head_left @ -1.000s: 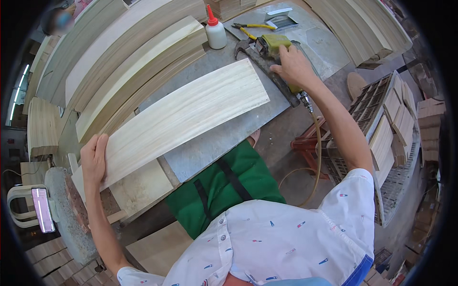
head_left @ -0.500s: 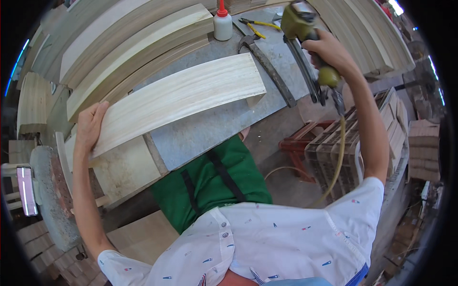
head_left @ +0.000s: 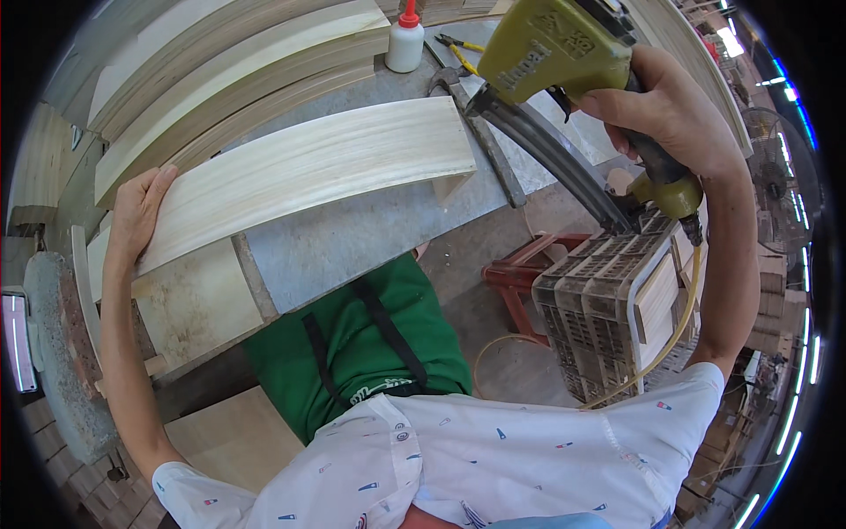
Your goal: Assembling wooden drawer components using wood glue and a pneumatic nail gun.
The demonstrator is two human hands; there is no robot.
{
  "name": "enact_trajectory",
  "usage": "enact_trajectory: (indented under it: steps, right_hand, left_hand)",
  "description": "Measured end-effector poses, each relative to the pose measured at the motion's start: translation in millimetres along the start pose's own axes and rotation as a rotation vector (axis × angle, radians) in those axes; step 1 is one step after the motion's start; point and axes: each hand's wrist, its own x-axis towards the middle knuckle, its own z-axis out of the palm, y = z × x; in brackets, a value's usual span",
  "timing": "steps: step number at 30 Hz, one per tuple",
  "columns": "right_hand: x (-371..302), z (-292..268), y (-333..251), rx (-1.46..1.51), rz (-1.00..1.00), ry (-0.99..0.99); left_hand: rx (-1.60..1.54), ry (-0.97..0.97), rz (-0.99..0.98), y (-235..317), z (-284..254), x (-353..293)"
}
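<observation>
My left hand [head_left: 141,209] holds the left end of a long pale wooden board [head_left: 308,172], its thumb side against the board's edge and some fingers hidden. At the board's right end a short piece is joined underneath, standing on the grey metal worktop [head_left: 344,247]. My right hand [head_left: 665,115] grips the black handle of an olive-green air nail gun [head_left: 564,53], raised above the worktop to the right of the board. A yellow air hose [head_left: 679,331] runs down from its handle. The gun's nose is near the board's right end in view; no contact can be made out.
Behind the board lie stacked planks [head_left: 238,84], a white glue bottle [head_left: 405,46] with red cap, yellow-handled pliers [head_left: 463,57] and a hammer [head_left: 498,163], partly hidden by the gun. To the right stand a plastic crate [head_left: 586,300] of wood pieces and a red stool [head_left: 511,282].
My right hand has raised the nail gun closer to the camera, so it looks much larger and sharper. My left hand stays on the board; the whole view has shifted slightly.
</observation>
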Motion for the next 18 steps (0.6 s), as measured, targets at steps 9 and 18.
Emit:
enact_trajectory:
  steps: [9, 18]
  right_hand:
    - [6.4, 8.3, -3.8, -0.079, -0.021, 0.020]
    - [13.9, 9.9, -2.4, -0.034, -0.045, -0.047]
  left_hand:
    - [0.025, 0.002, 0.003, 0.3, -0.5, 0.1]
    - [0.006, -0.006, -0.006, 2.2, -0.3, -0.1]
